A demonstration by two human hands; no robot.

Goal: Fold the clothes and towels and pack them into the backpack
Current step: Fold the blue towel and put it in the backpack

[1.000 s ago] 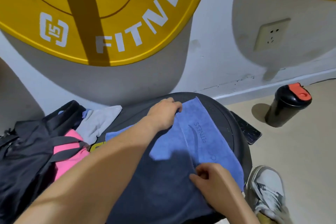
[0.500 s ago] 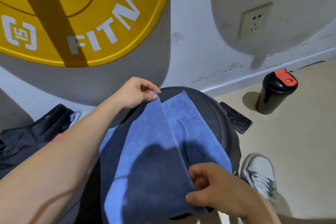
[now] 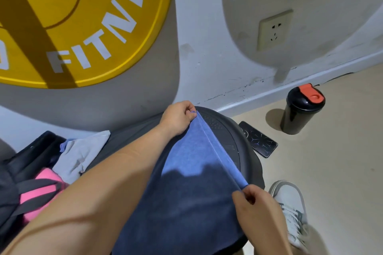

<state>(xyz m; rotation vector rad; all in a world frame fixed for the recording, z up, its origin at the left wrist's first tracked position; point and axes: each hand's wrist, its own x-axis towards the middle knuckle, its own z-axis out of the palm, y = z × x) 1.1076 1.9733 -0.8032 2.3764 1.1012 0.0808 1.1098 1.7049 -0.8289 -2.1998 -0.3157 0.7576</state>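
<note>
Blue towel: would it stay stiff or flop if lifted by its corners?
Probably floppy: the towel sags below the edge held between left hand and right hand. Likely light: fingertip pinches hold that edge taut. Fuzzy pile seems unlikely to slip.

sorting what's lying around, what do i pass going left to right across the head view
backpack → grey cloth → blue towel → phone → bottle
</note>
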